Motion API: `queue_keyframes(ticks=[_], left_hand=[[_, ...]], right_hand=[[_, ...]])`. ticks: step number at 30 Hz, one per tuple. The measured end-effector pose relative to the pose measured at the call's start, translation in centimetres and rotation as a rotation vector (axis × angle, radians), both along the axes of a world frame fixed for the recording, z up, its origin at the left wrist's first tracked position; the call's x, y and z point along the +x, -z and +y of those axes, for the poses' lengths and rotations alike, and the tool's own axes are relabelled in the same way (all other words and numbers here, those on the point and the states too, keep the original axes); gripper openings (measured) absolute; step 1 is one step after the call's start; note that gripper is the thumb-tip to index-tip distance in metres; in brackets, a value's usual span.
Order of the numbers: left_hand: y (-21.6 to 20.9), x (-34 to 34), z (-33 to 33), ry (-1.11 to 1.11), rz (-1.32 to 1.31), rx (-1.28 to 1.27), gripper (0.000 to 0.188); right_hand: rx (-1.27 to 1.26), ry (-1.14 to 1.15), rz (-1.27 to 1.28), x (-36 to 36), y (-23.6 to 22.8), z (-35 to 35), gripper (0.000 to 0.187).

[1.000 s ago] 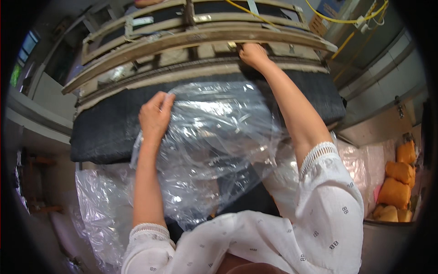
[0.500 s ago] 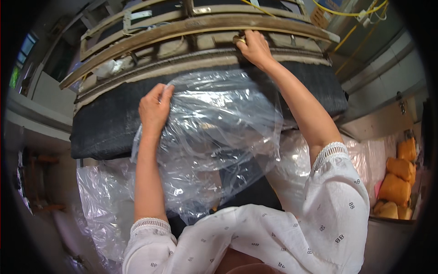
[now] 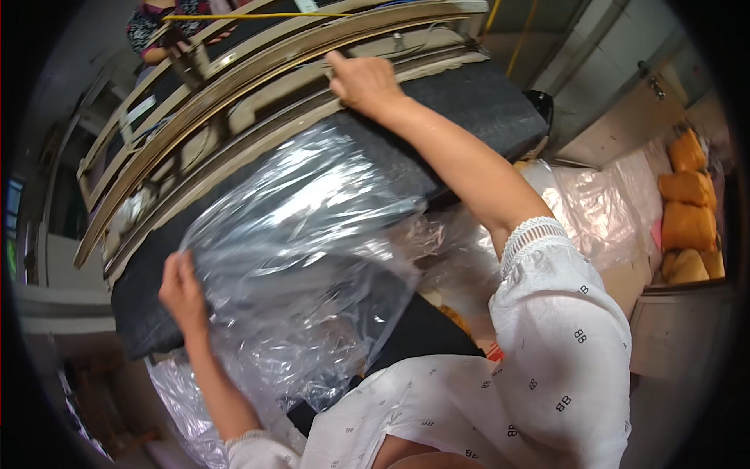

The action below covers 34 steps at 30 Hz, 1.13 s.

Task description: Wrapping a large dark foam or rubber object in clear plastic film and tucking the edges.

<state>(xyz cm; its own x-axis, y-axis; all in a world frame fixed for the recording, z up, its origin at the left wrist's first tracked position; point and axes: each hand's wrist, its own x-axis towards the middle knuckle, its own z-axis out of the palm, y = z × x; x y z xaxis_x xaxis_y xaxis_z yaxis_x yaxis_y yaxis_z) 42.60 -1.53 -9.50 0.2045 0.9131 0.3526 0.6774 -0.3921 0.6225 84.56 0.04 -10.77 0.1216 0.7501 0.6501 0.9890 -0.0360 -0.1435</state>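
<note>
A large clear plastic sheet (image 3: 289, 207), perhaps a bag, drapes over the black padded front (image 3: 469, 109) of a long bench and hangs toward my lap. My left hand (image 3: 184, 293) is closed on its left edge, low at the bench's left side. Farther off, my right hand (image 3: 366, 84) is curled at the long wooden rail (image 3: 211, 92) running along the bench's back. Its fingertips are partly hidden against the rail, and what they grip cannot be made out. A metal strip (image 3: 437, 64) lies between the rail and the black padding.
More clear plastic (image 3: 582, 207) lies right of the bench. Orange bundles (image 3: 687, 199) are stacked at the far right. Another person in a patterned top (image 3: 152, 27) is beyond the frame at upper left. A yellow cord (image 3: 258, 16) crosses the frame.
My left hand has moved down and left, drawing the plastic's edge with it. The right hand has shifted left along the rail. The view has turned, bringing another person into sight.
</note>
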Motion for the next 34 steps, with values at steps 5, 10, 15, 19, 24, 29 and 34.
queue_keyframes(ticks=[5, 10, 15, 19, 24, 29, 34], left_hand=[[2.4, -12.0, 2.2, -0.034, 0.110, 0.224, 0.016], [3.9, -11.7, 3.4, -0.046, 0.047, 0.294, 0.018], [4.2, -14.5, 2.7, -0.101, 0.067, 0.250, 0.019], [4.3, -11.4, 4.1, -0.084, -0.028, 0.287, 0.016], [4.5, -13.4, 2.1, -0.058, -0.112, 0.361, 0.017], [5.7, -13.7, 2.6, 0.065, -0.042, 0.625, 0.018], [6.0, -15.5, 2.8, 0.063, -0.074, 0.732, 0.013]], right_hand=[[-0.012, 0.382, 0.050, 13.0, -0.4, -5.5, 0.020], [-0.054, 0.539, -0.033, 20.6, -0.5, -7.6, 0.023], [-0.145, 0.636, 0.108, 15.4, -0.2, -5.5, 0.027], [-0.152, 0.456, 0.060, 15.7, -1.8, -5.8, 0.025], [-0.109, 0.202, 0.077, -0.1, -0.2, 0.1, 0.020], [-0.116, -0.014, 0.019, -14.2, -0.8, 4.8, 0.019], [-0.100, -0.178, -0.017, -26.1, -1.1, 8.6, 0.020]])
